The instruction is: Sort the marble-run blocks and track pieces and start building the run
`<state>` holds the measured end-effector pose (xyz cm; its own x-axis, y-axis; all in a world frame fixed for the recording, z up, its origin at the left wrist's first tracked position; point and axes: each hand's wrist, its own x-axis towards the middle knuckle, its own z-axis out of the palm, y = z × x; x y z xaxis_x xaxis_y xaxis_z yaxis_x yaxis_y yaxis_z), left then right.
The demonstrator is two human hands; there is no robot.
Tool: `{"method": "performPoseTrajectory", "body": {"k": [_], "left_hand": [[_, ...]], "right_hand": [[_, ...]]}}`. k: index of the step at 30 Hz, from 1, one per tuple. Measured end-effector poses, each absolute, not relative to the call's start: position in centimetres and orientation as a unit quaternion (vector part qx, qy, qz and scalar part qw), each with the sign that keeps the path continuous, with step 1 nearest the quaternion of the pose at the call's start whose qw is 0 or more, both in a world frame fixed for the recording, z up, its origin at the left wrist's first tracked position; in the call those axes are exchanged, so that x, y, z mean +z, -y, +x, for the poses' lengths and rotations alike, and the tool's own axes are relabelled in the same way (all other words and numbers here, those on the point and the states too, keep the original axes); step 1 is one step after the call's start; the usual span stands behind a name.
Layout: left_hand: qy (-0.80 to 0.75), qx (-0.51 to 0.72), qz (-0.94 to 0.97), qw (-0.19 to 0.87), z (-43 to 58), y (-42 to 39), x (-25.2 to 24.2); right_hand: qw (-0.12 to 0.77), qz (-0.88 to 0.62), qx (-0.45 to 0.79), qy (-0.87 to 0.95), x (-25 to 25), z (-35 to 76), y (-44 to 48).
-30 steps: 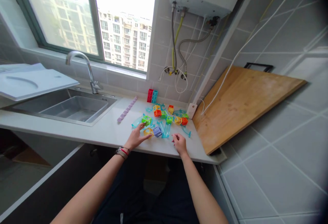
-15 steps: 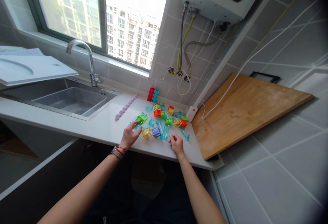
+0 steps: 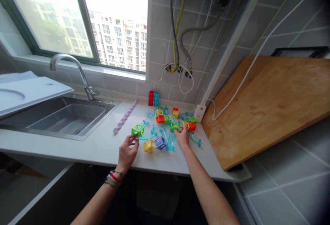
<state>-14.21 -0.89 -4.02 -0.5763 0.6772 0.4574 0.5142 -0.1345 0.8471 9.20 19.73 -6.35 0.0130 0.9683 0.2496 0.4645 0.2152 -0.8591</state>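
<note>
My left hand pinches a green open-frame cube block at its near edge, low over the counter's left side. Beside that block lies a curved teal track piece. My right hand reaches in with thumb and fingers apart, between a smaller green block and a yellow block; whether it touches either I cannot tell. An orange-red block adjoins the yellow one. Nearer me sit another yellow cube block, a purple block and a clear teal piece.
Red and blue block stacks stand by the wall. A lilac strip lies near the sink and tap. At right, a wooden board leans behind a white power strip.
My right hand has moved forward from the counter's front into the blocks. My left hand still holds the green block, now a little further left of the pile. The view has shifted closer.
</note>
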Motion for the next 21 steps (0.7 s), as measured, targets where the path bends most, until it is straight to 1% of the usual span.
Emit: {"method": "performPoseTrajectory", "body": {"k": [4, 8, 12, 14, 17, 21], "left_hand": [[-0.661, 0.592, 0.457, 0.063, -14.8, 1.1, -4.5], [-0.667, 0.594, 0.449, 0.021, -14.7, 1.5, -4.8], [-0.655, 0.601, 0.458, -0.013, -13.2, 1.7, -3.8], [-0.639, 0.589, 0.494, -0.02, -11.5, 1.5, -2.8], [-0.618, 0.528, 0.581, -0.045, -8.4, 0.4, -1.1], [-0.535, 0.394, 0.743, -0.077, -4.7, -2.2, 0.0]], "right_hand": [[0.447, -0.511, 0.282, 0.678, -6.9, 9.0, -19.7], [0.46, -0.482, 0.282, 0.69, -7.0, 8.7, -19.6], [0.467, -0.481, 0.285, 0.685, -6.8, 8.4, -19.5], [0.466, -0.483, 0.283, 0.685, -6.6, 8.4, -19.3], [0.456, -0.491, 0.278, 0.688, -6.5, 8.5, -19.1], [0.441, -0.5, 0.272, 0.693, -6.5, 8.8, -18.9]]}}
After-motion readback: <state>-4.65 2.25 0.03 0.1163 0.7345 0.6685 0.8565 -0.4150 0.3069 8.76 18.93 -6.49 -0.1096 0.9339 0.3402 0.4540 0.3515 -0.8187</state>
